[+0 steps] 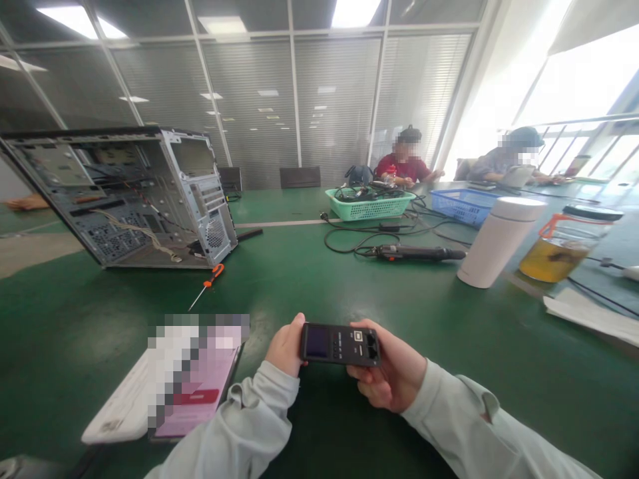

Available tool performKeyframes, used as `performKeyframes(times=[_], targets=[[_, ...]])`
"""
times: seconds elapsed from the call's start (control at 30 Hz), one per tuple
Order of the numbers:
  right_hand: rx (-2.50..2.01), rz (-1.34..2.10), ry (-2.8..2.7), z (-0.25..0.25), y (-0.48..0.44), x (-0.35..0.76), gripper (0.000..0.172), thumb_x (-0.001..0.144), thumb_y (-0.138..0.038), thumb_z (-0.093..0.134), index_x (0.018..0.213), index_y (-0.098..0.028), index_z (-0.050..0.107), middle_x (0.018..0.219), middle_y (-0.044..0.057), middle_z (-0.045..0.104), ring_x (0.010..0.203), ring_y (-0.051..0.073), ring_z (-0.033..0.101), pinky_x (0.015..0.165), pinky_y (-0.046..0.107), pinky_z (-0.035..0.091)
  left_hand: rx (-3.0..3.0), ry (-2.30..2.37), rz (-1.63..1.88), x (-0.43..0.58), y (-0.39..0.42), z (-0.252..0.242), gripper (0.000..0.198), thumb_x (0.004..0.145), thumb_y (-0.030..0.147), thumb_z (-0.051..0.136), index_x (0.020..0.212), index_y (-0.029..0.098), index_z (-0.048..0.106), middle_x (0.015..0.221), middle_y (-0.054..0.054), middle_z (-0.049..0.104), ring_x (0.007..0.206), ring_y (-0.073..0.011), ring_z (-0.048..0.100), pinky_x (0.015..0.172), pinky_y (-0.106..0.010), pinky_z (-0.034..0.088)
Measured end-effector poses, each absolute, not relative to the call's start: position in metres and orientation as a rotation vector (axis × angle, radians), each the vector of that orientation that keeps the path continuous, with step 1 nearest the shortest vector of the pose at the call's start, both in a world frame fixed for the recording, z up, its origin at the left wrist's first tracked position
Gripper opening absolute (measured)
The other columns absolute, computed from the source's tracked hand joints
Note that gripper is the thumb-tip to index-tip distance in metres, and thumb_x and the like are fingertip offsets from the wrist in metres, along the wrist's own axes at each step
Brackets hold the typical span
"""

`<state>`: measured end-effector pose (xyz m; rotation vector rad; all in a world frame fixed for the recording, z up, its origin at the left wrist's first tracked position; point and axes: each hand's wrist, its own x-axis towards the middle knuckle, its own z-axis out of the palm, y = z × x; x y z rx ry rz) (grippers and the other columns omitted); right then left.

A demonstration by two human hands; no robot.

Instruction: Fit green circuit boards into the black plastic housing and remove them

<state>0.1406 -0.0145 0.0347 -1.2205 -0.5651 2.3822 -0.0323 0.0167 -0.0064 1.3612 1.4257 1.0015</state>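
A black cable tester point(341, 344) is held level above the table, its dark screen on the left and several sockets on the right. My left hand point(286, 346) grips the screen end, with its thumb along the edge. Around the socket end, my right hand point(392, 372) is closed with its fingers curled underneath. To the left of my hands lie a phone point(200, 392) with a pink screen and a white case-like object point(124, 386), partly blurred out. Beyond them is a screwdriver point(213, 274) with an orange and black handle.
An opened computer case point(150, 199) stands at left. A corded electric screwdriver point(417, 253) lies ahead, before a green basket point(369, 207) of cables and a blue basket point(462, 206). At right are a white bottle point(499, 243), a tea jar point(559, 256) and paper point(594, 316). Two people sit at the far side.
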Motion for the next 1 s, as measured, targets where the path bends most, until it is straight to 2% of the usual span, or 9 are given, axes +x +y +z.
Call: performKeyframes(times=[0.07,0.17,0.3,0.33,0.4,0.47,0.6,0.83,1.0], targets=[[-1.134,2.418,-0.447,0.035,-0.015,0.141,0.061,0.097,-0.054,0.003,0.064,-0.014,0.037,0.045,-0.001,0.033,0.028,0.009,0.027,0.024,0.013,0.021,1.329,1.440,0.948,-0.031,0.017,-0.010,0.057,0.076,0.063,0.028,0.041,0.022,0.043,0.031,0.003,0.036,0.032,-0.0136,0.040,0.036,-0.025,0.030],[-1.175,2.301,-0.428,0.035,-0.015,0.142,0.057,0.098,-0.054,0.013,0.068,-0.013,0.040,0.051,0.002,0.041,0.033,0.011,0.041,0.027,0.014,0.033,1.404,1.386,1.053,-0.030,0.014,-0.007,0.057,0.079,0.062,0.027,0.046,0.020,0.044,0.036,0.003,0.040,0.039,-0.0130,0.043,0.041,-0.024,0.033],[-1.215,2.024,-0.611,0.033,-0.013,0.144,0.025,0.096,-0.036,0.036,0.102,-0.013,0.041,0.070,0.005,0.052,0.048,0.016,0.055,0.036,0.016,0.043,1.523,1.251,1.226,-0.025,0.007,0.001,0.043,0.079,0.058,0.041,0.065,0.019,0.051,0.054,0.004,0.044,0.051,-0.0114,0.044,0.048,-0.022,0.036],[-1.203,1.951,-0.671,0.031,-0.013,0.146,0.026,0.092,-0.033,0.044,0.110,-0.015,0.037,0.073,0.005,0.053,0.050,0.016,0.056,0.037,0.015,0.044,1.526,1.205,1.218,-0.024,0.005,0.002,0.039,0.078,0.057,0.045,0.072,0.019,0.051,0.058,0.004,0.046,0.052,-0.0111,0.044,0.048,-0.022,0.036],[-1.132,1.776,-0.841,0.025,-0.012,0.150,0.048,0.081,-0.032,0.062,0.116,-0.020,0.031,0.078,0.003,0.053,0.054,0.016,0.057,0.040,0.014,0.045,1.517,1.128,1.200,-0.021,0.003,0.001,0.033,0.075,0.051,0.052,0.083,0.019,0.052,0.068,0.003,0.051,0.055,-0.0106,0.046,0.050,-0.022,0.037],[-1.032,1.569,-1.040,0.019,-0.012,0.155,0.062,0.070,-0.038,0.074,0.115,-0.020,0.035,0.086,0.003,0.051,0.062,0.016,0.058,0.043,0.015,0.049,1.510,1.099,1.189,-0.019,0.002,-0.001,0.032,0.073,0.046,0.056,0.090,0.019,0.051,0.081,-0.001,0.055,0.061,-0.0114,0.050,0.054,-0.022,0.039],[-0.941,1.363,-1.265,0.012,-0.012,0.161,0.058,0.070,-0.046,0.074,0.110,-0.018,0.042,0.094,0.003,0.046,0.075,0.015,0.055,0.051,0.016,0.054,1.504,1.094,1.166,-0.019,0.001,0.000,0.027,0.071,0.038,0.058,0.088,0.018,0.051,0.085,-0.003,0.057,0.073,-0.0149,0.057,0.058,-0.023,0.042],[-0.939,1.279,-1.460,0.010,-0.006,0.166,0.054,0.070,-0.042,0.073,0.107,-0.015,0.043,0.092,0.004,0.045,0.068,0.013,0.054,0.047,0.017,0.054,1.407,1.030,1.100,-0.022,0.002,0.002,0.028,0.063,0.033,0.069,0.078,0.018,0.051,0.079,-0.001,0.060,0.069,-0.0133,0.057,0.066,-0.026,0.045],[-1.044,1.256,-1.504,0.018,-0.009,0.168,0.051,0.071,-0.045,0.069,0.103,-0.014,0.044,0.084,0.002,0.048,0.052,0.009,0.051,0.039,0.013,0.048,1.386,0.986,0.966,-0.027,0.006,0.002,0.030,0.062,0.036,0.072,0.071,0.017,0.052,0.074,0.000,0.063,0.066,-0.0130,0.058,0.066,-0.027,0.046]])
